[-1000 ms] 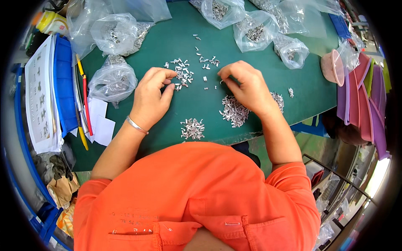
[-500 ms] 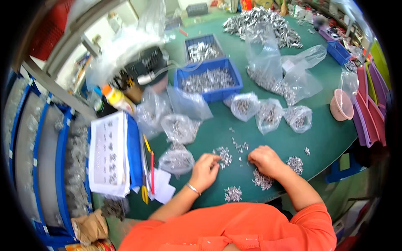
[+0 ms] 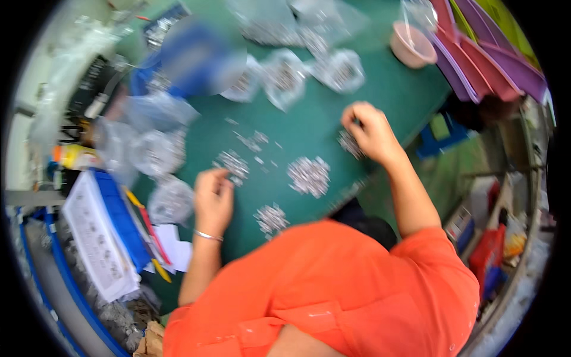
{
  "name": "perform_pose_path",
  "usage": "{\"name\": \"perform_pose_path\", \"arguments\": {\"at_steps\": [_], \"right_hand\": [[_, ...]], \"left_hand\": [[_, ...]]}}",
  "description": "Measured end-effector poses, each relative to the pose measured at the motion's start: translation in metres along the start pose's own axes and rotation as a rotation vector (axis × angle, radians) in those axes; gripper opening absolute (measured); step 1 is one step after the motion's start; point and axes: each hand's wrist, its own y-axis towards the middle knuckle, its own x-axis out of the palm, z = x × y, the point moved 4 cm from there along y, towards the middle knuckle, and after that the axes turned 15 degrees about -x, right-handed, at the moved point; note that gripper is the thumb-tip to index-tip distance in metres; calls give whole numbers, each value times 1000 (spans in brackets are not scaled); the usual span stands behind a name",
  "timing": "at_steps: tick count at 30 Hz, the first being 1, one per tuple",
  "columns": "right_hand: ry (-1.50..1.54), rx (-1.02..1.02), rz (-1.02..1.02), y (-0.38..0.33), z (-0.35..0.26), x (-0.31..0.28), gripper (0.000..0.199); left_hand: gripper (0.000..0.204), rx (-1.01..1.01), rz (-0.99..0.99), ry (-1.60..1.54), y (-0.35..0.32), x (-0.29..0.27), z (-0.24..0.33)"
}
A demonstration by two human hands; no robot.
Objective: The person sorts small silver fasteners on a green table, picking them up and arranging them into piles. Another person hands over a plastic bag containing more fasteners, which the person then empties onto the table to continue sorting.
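My left hand (image 3: 214, 201), with a band at its wrist, has its fingers curled at the edge of a small heap of silvery metal parts (image 3: 233, 166). What is in its fingertips, if anything, is too small to see. Over at the right, my right hand (image 3: 372, 132) is bent with thumb and fingers close together above another heap of small metal parts (image 3: 350, 144), partly covering it. Whatever it pinches is hidden. Between the hands lies a larger heap of the parts (image 3: 309, 177), with one more heap (image 3: 272, 219) nearer me. Several loose parts (image 3: 254, 140) are scattered farther off.
Clear plastic bags of parts (image 3: 284, 78) stand along the back and left. A blurred blue bin (image 3: 199, 56) is behind. Papers on a blue folder (image 3: 104, 238), a red pen (image 3: 157, 238) and a pink basket (image 3: 412, 44) flank the green table (image 3: 256, 113). Coloured trays (image 3: 476, 53) stand far right.
The view has swung to the right and blurred. My right hand has gone from beside the loose parts in the middle to the rightmost heap. My left hand stays by its heap.
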Motion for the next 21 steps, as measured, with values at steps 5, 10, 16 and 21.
{"name": "perform_pose_path", "arguments": {"at_steps": [5, 10, 16, 21], "right_hand": [[49, 296, -68, -33, 7, -17, 13], [-16, 241, -102, -29, 11, -14, 13], [24, 111, -151, 2, -14, 12, 11], [133, -102, -193, 29, -29, 58, 12]], "left_hand": [[23, -45, -63, -21, 1, -1, 12], [24, -68, -64, -64, 0, -2, 4], [26, -42, -46, -63, -2, -4, 10], [27, -52, -27, -62, -1, -3, 11]]}}
